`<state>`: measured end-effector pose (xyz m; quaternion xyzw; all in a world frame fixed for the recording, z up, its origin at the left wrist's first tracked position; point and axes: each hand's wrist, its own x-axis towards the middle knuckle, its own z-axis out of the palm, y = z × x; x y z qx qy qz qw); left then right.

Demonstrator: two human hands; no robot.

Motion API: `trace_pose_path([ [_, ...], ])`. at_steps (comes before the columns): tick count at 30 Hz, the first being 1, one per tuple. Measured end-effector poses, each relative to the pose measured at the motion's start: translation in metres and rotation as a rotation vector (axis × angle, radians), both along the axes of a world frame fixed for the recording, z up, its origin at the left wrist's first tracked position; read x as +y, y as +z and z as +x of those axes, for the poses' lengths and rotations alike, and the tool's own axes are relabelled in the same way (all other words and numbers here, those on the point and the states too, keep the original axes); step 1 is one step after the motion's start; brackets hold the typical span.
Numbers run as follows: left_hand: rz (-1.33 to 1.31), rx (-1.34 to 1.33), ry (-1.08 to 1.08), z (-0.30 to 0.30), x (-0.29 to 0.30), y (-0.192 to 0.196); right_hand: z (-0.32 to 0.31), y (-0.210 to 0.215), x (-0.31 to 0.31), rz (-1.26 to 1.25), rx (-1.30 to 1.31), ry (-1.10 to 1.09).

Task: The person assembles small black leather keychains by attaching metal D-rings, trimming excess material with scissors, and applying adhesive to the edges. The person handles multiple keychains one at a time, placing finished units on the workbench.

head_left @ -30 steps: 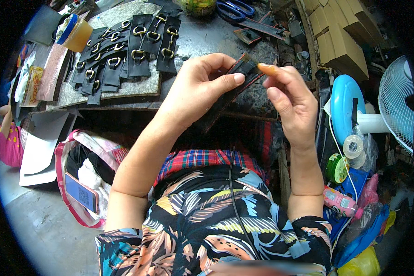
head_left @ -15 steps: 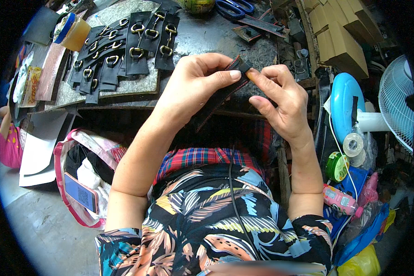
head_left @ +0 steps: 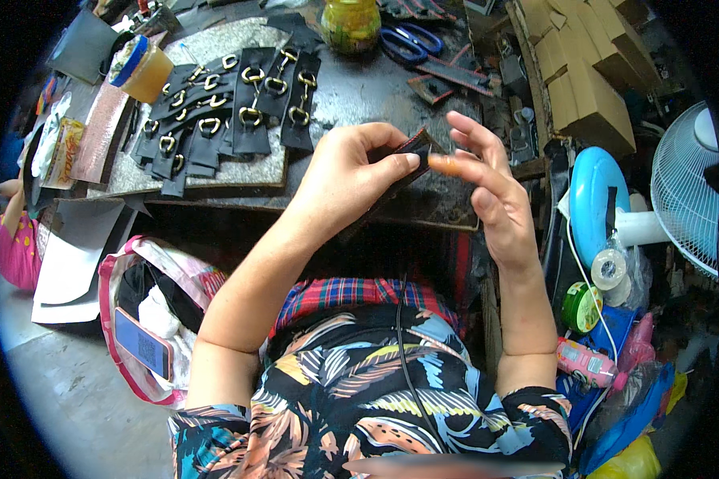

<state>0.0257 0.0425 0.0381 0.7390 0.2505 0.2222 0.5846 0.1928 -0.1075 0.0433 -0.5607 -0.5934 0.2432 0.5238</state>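
Note:
Between the thumb and fingers of my left hand [head_left: 351, 172] is a black strap [head_left: 422, 144] with red stitching along its edge. It slants, one end up near the bench edge, the rest hanging under my hand. My right hand [head_left: 499, 199] is beside that upper end, fingers spread, with the index fingertip at or very near the strap. An orange-brown coating or cover shows on that index finger; I cannot make out which. To the left, several black straps [head_left: 253, 142] with gold-coloured metal links lie on a pale stone slab [head_left: 224, 177].
Blue-handled scissors [head_left: 407, 44] and a yellow jar [head_left: 350, 28] stand at the bench's back. A blue-lidded tub [head_left: 144, 72] is far left. Cardboard boxes [head_left: 591, 96], a fan [head_left: 695, 188] and bottles crowd the right. A bag [head_left: 108, 311] holding a phone [head_left: 144, 343] sits lower left.
My right hand's fingers have straightened and spread away from the strap's end. My left hand keeps its hold, with the strap end tilted differently. The whole view has shifted slightly.

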Motion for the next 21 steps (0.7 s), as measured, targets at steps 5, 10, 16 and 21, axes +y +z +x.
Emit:
trace_pose_path([
  [5,-0.526,-0.339,0.058,0.004,0.001,0.009,-0.006,0.007,0.012,-0.008,0.143,-0.154],
  [10,-0.621,-0.585,0.161,0.020,-0.007,0.006,-0.021,0.011,0.032,-0.128,0.257,-0.083],
  [16,-0.507,-0.677,0.223,0.024,0.008,0.002,0.019,0.030,0.072,0.011,0.017,-0.033],
  [21,-0.182,-0.300,0.088,0.005,0.013,0.003,0.120,0.061,0.167,0.012,-0.545,-0.484],
])
